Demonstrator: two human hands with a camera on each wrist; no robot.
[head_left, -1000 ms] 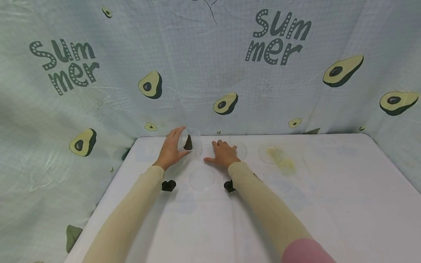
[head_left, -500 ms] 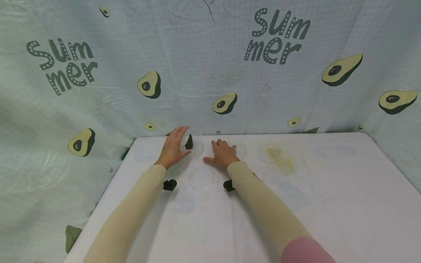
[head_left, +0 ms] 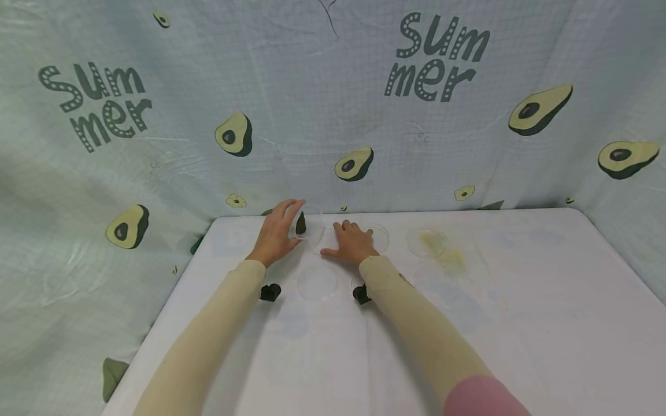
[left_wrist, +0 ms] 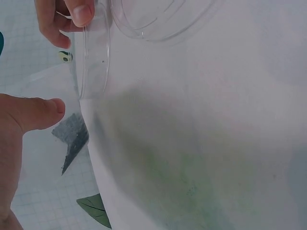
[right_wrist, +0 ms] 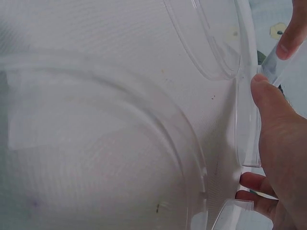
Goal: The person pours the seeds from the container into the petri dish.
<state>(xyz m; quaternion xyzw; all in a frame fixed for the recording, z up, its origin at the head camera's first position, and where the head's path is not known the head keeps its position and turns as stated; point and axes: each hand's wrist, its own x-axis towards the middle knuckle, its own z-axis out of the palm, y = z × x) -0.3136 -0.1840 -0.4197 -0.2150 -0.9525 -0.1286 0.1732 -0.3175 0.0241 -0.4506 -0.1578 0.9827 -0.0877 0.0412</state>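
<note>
My left hand [head_left: 276,234] grips a clear petri dish [head_left: 312,222] between thumb and fingers, tilted up on edge at the table's far side. A dark triangular piece [head_left: 300,223] shows at this dish; the left wrist view has it just beyond the thumb [left_wrist: 48,110]. My right hand [head_left: 354,245] is close by on the right, palm down, its thumb [right_wrist: 264,86] on the rim of another clear petri dish [right_wrist: 247,129] and its fingers round the far side. In the head view that hand covers much of this dish.
More clear petri dishes [head_left: 318,283] lie on the white table [head_left: 312,358] in front of and to the right of the hands, one near a yellowish stain [head_left: 450,260]. An avocado-print cloth [head_left: 312,115] hangs behind the far edge.
My left hand has moved slightly right with the tilted petri dish, which has turned, so the dark piece looks narrower. My right hand keeps its place.
</note>
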